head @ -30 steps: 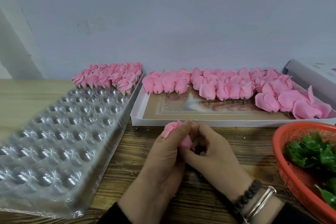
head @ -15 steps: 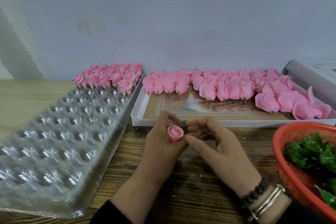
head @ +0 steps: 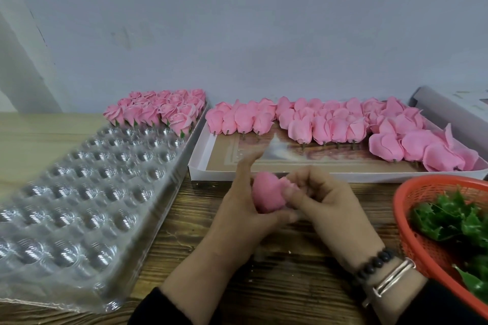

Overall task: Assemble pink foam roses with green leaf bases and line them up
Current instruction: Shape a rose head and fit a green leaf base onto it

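Note:
A pink foam rose (head: 266,195) is held over the wooden table between both hands. My left hand (head: 243,208) cups it from the left with the thumb under it and the index finger raised. My right hand (head: 322,198) pinches its right side with curled fingers. Finished roses with green bases (head: 161,111) stand in rows at the far end of the clear plastic cell tray (head: 79,192). Bare pink roses (head: 327,126) lie in the white box (head: 200,169). Green leaf bases (head: 454,219) fill the orange basket (head: 406,232) at the right.
A grey box (head: 454,111) sits at the back right against the wall. The plastic tray covers the table's left half. Bare wooden table top (head: 277,266) shows under my wrists, between the tray and the basket.
The rose has been turned from facing me to lying on its side, and my right hand has closed in and taken hold of its right side.

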